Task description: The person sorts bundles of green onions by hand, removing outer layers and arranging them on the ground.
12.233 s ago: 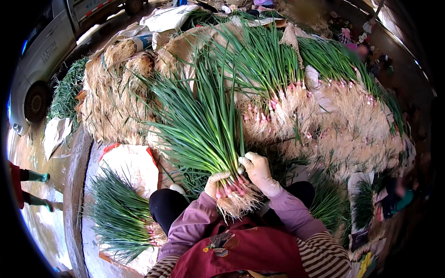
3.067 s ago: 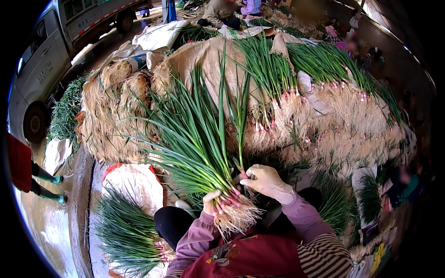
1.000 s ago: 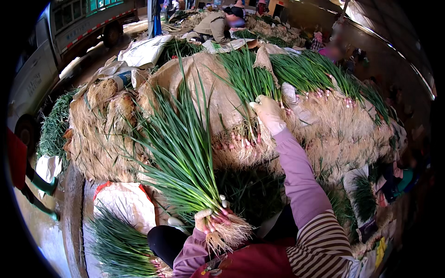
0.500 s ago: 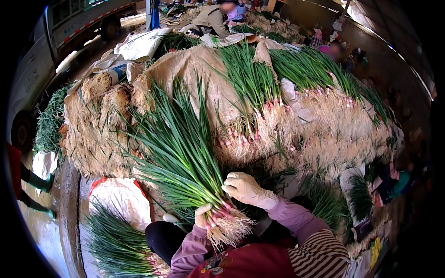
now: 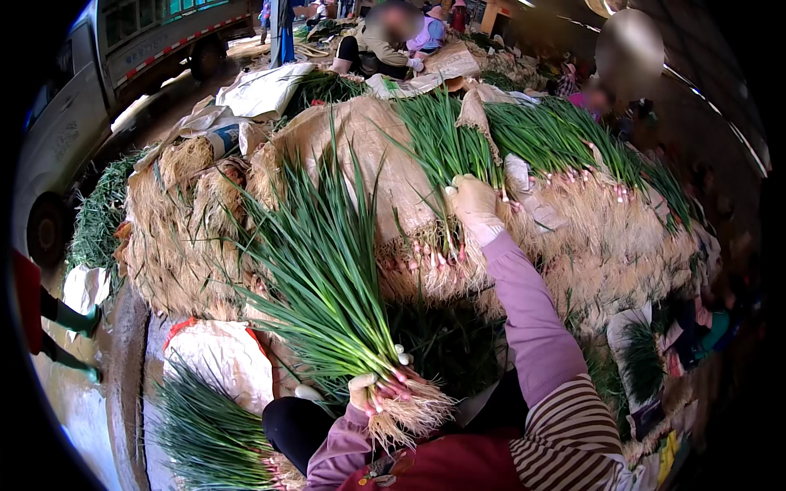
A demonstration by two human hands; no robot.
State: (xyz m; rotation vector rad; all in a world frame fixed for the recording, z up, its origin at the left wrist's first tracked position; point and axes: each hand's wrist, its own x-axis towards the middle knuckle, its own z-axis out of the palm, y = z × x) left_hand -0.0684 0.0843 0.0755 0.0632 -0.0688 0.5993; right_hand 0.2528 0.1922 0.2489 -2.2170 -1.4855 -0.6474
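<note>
Near my lap, my left hand (image 5: pixel 360 391) is closed around a large bunch of spring onions (image 5: pixel 348 307). Its green leaves fan up and away to the left; the pink bulbs and pale roots point toward me. White gloved fingertips show at the right side of the stems. My right arm is stretched forward, and the gloved right hand (image 5: pixel 473 201) has its fingers curled at the stems of another batch of spring onions (image 5: pixel 449 147) on the heap. Part of those stems is hidden behind the hand.
A tan sack cloth (image 5: pixel 327 123) covers part of the long root-fringed heap (image 5: pixel 589 233). At lower left, more spring onions (image 5: pixel 205 425) lie beside a white sack (image 5: pixel 221 360). A truck (image 5: pixel 155 49) stands at far left. Other people sit beyond the heap; green boots (image 5: pixel 78 319) show at left.
My right hand has left the held bunch and reached forward to the spring onions on the heap. My left hand keeps its hold on the bunch. The whole view has shifted slightly.
</note>
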